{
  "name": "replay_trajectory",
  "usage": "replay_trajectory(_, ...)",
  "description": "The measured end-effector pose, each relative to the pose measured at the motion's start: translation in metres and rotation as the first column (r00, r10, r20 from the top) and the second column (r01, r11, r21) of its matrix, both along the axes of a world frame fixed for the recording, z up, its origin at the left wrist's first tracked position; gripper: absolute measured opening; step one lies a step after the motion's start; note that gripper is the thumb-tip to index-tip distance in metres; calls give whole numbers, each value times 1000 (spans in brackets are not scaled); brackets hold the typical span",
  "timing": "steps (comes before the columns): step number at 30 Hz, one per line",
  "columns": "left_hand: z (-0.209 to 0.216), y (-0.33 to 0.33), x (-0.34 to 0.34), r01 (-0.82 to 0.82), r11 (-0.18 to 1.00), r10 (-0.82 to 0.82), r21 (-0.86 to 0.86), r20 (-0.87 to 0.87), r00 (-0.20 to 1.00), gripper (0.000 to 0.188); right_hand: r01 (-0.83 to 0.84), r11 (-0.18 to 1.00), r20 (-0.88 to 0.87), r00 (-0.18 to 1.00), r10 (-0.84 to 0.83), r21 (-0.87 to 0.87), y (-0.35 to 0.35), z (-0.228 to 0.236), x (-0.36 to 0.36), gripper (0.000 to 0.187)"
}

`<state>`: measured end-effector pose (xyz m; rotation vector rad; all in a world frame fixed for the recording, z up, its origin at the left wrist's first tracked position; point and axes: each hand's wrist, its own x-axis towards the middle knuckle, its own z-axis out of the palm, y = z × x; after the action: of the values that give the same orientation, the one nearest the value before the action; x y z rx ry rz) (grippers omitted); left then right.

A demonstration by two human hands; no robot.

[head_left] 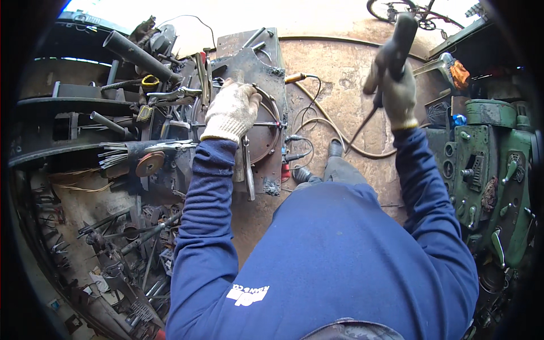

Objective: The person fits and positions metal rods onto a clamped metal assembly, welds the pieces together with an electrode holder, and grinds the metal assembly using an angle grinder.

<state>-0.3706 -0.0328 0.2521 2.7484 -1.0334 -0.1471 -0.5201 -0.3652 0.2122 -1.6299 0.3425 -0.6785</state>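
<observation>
My left hand [231,110], in a pale knitted glove, rests with curled fingers on the metal ring [276,116] on the workbench. What its fingers hold, if anything, is hidden. A flat bar [238,164] shows below that hand, beside locking pliers [248,170] that hang over the bench's near side. Raised off to the right, my gloved right hand [399,96] is closed round a long dark tool [403,42]. A dark cable [362,131] trails down from near that hand. The tool's exact kind cannot be made out.
An orange-handled tool [295,78] with a lead lies at the bench's right edge. Hoses [328,122] loop over the floor near my feet. Thin rods [116,154], a disc [149,164] and a big pipe [136,54] sit left. Green machinery [481,164] stands right; a bicycle [416,12] stands beyond.
</observation>
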Motion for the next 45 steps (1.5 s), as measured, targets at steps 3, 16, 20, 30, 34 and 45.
replay_trajectory(3,17,9,-15,-47,998,47,31,-15,999,23,31,995,97,995,-21,-99,-6,88,41,35)
replay_trajectory(16,57,-33,-32,-181,983,185,-39,178,967,16,-306,952,245,923,296,4,-61,103,201,40)
replay_trajectory(20,44,-111,-10,-515,857,482,-12,374,793,18,-478,860,251,868,429,179,-142,46,265,40)
replay_trajectory(30,26,-275,104,-990,128,850,54,508,137,32,-601,706,-20,756,654,375,-287,16,404,37)
replay_trajectory(34,22,-281,120,-996,92,899,10,428,88,28,-639,657,-31,707,706,399,-293,23,441,38)
replay_trajectory(45,1,-232,127,-974,213,821,-83,556,132,23,-799,504,153,572,806,328,-171,138,537,35)
